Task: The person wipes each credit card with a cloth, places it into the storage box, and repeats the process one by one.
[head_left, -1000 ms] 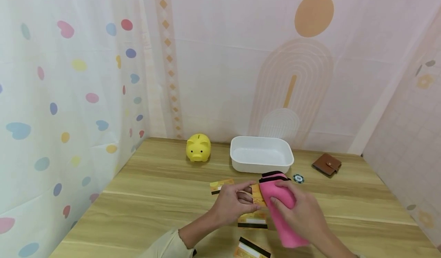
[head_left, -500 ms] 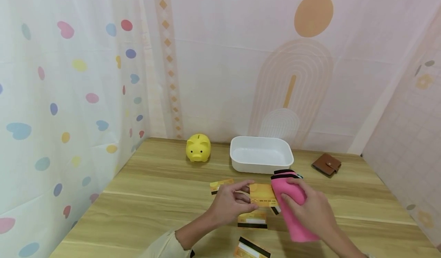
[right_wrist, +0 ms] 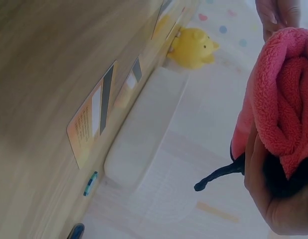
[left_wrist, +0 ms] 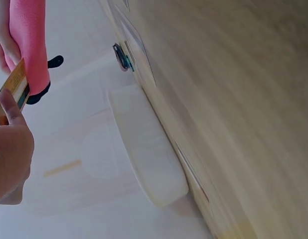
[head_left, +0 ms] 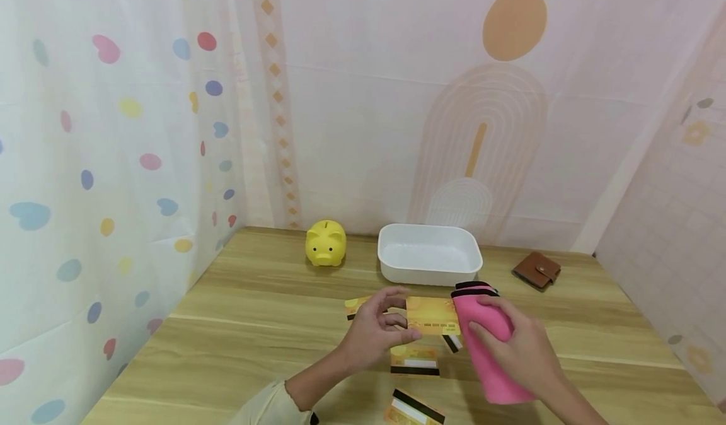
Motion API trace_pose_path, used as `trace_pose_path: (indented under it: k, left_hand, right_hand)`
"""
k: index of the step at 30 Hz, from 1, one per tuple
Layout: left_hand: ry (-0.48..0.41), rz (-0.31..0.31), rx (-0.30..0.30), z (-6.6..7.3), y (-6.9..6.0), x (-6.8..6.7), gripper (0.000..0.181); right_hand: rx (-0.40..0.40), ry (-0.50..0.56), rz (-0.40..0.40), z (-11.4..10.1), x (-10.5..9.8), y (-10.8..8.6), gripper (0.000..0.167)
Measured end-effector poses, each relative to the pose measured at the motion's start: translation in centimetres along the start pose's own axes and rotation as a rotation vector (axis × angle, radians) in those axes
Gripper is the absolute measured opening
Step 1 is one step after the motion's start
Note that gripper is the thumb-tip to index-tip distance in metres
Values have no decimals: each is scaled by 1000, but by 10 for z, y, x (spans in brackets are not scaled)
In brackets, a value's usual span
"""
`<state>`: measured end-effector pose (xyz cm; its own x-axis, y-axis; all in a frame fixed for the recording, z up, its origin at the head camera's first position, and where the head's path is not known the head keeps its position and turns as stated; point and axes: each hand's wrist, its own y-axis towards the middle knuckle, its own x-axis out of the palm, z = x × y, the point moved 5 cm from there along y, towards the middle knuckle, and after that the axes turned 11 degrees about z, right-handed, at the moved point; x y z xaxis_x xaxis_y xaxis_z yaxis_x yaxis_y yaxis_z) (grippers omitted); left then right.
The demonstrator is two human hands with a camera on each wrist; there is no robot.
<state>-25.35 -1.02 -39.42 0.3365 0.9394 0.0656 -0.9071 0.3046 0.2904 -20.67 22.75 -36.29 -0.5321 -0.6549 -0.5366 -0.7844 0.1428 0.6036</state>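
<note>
My left hand (head_left: pixel 374 330) pinches a gold bank card (head_left: pixel 432 316) by its left end, thumb on the near side. The card is raised above the table with its embossed numbers facing me. In my right hand (head_left: pixel 524 352) is a folded pink plush cloth (head_left: pixel 482 343) with black trim, its fold seen end-on in the right wrist view, where the cloth (right_wrist: pixel 283 94) shows a black loop hanging out. The card's right end meets the cloth's left edge; whether they touch is unclear. Under the hands lie several more gold cards, such as one card (head_left: pixel 414 360) stripe side up.
A white plastic basin (head_left: pixel 431 273) stands at the back, with a yellow piggy bank (head_left: pixel 326 243) to its left. Right of it lies a brown wallet (head_left: pixel 537 270). A poker chip (right_wrist: pixel 90 183) shows in the right wrist view. Patterned curtains enclose the table (head_left: pixel 238 337).
The right hand has moved right with the cloth, baring much more of the card and another striped card beneath. The left hand has stayed nearly in place, still pinching the card.
</note>
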Motion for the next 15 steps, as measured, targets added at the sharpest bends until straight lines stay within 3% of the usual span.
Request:
trace_pose_path:
  k: [5, 15]
  left_hand:
    - [57, 16, 59, 1, 1, -2, 39]
    - [211, 10, 173, 5, 1, -6, 47]
  right_hand:
    - [20, 14, -10, -1, -1, 0, 39]
    - [56, 40, -36, 0, 0, 0, 39]
